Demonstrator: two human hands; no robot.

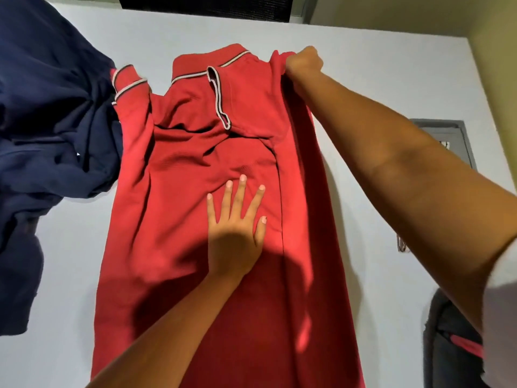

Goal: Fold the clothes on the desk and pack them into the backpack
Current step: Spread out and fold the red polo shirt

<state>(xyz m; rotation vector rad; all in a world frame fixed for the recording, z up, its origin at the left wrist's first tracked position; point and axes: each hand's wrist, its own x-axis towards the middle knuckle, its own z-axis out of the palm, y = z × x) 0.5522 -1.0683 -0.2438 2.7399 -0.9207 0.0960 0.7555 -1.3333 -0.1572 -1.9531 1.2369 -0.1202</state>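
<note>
A red polo shirt (pixel 179 208) with white and dark trim lies spread lengthwise on the white desk (pixel 363 88), collar at the far end. One sleeve is folded onto its back; its right side is lifted in a fold. My left hand (pixel 237 228) presses flat on the middle of the shirt, fingers spread. My right hand (pixel 303 63) grips the shirt's right shoulder at the far end, fingers curled round the cloth. A dark backpack (pixel 450 343) with a red stripe stands at the lower right, partly hidden by my right arm.
A heap of navy blue clothes (pixel 47 121) covers the desk's left side and touches the shirt's left sleeve. A dark panel (pixel 207 7) runs along the far edge. A grey floor plate (pixel 453 135) lies right of the desk.
</note>
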